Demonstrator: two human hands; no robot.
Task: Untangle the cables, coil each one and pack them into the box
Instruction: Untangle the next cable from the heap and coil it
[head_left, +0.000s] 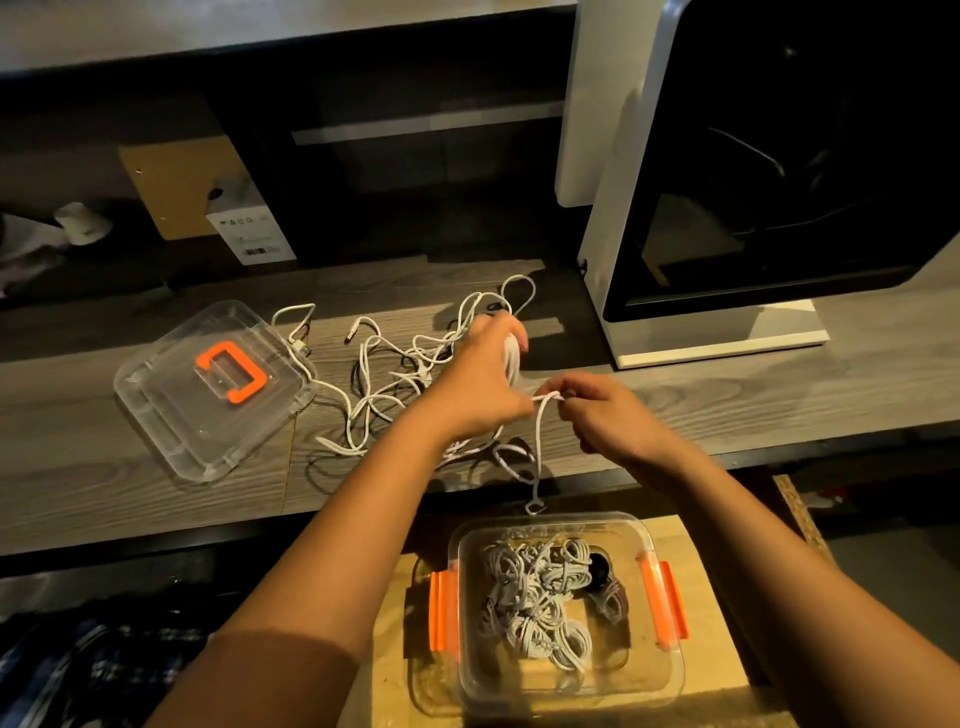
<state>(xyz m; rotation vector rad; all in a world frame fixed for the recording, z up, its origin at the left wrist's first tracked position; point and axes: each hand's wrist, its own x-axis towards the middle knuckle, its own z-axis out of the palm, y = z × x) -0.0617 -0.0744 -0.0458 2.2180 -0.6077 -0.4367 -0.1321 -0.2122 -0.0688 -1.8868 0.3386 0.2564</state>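
A grey wood-grain desk (78, 467) is running across the dim room, and warm, low light is falling on it. A big white cabinet with a dark glass front (779, 182) is standing at its right end. At the back left, a cardboard sheet (171, 182) and a white carton (249, 228) are sitting in shadow. A pale wooden table (691, 543) is standing lower, in front.

A white-framed machine (769, 182) stands right, a small white carton (250, 228) back left.

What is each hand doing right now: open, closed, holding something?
Left hand: closed, gripping a white cable coil.
Right hand: closed, pinching a white cable strand.
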